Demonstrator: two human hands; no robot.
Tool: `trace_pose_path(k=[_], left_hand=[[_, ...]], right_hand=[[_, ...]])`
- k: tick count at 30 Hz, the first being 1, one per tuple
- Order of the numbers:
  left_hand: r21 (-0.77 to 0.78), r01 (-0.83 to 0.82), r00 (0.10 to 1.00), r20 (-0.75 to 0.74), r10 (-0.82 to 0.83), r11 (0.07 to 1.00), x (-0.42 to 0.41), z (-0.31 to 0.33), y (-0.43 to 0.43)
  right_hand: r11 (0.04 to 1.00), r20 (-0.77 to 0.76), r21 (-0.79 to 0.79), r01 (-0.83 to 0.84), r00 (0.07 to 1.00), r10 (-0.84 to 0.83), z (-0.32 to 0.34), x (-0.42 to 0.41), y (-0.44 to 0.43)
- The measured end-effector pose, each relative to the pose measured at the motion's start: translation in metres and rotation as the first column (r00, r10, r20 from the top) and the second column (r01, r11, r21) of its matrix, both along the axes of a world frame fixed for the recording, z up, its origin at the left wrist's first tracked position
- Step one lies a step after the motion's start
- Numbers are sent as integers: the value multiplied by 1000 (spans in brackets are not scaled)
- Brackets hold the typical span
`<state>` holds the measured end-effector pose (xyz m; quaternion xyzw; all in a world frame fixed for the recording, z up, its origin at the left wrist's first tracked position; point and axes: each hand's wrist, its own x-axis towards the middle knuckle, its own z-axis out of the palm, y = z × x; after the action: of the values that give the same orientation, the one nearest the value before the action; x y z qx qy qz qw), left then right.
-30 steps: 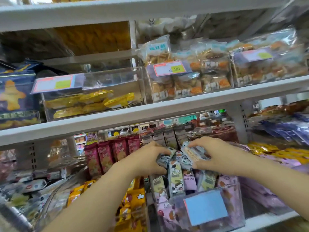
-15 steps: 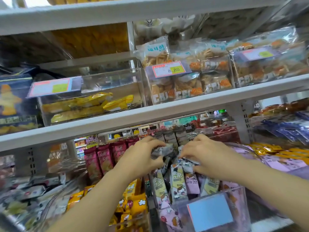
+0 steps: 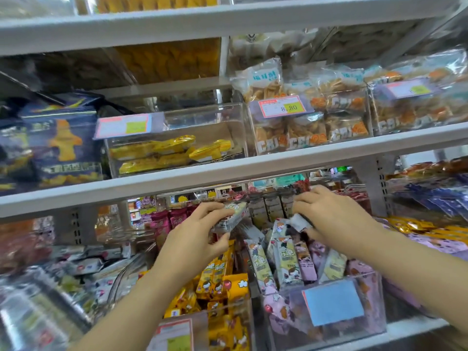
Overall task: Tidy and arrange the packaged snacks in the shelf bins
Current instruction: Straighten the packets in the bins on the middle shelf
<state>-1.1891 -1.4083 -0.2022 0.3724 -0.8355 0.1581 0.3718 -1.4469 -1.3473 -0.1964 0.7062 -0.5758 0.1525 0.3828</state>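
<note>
My left hand [image 3: 200, 234] grips a pale green snack bar packet [image 3: 231, 216] lifted above the clear shelf bin [image 3: 374, 323]. To its right, my right hand [image 3: 336, 216] pinches the end of another small packet [image 3: 298, 222] over the same bin. In that bin stand several upright snack bars [image 3: 286, 259] in pale green and pink wrappers, some leaning. A blue price tag [image 3: 334, 302] hangs on the bin's front wall.
A bin of yellow packets [image 3: 222, 290] sits left of the clear bin, with maroon packets [image 3: 167, 224] behind. The white shelf edge [image 3: 228, 178] runs just above my hands. Cracker bags [image 3: 304, 138] and yellow packs [image 3: 157, 150] fill bins on the upper shelf.
Both hands have risen and moved deeper under the shelf, drawing apart. The left hand now holds one packet clear of the pile; the right hand grips a different small packet.
</note>
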Motion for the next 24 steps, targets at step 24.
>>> trace_pose_path(k=[24], left_hand=[[192, -394, 910, -57, 411, 899, 203, 1, 81]], right_hand=[[743, 418, -29, -668, 667, 616, 15, 237, 4]])
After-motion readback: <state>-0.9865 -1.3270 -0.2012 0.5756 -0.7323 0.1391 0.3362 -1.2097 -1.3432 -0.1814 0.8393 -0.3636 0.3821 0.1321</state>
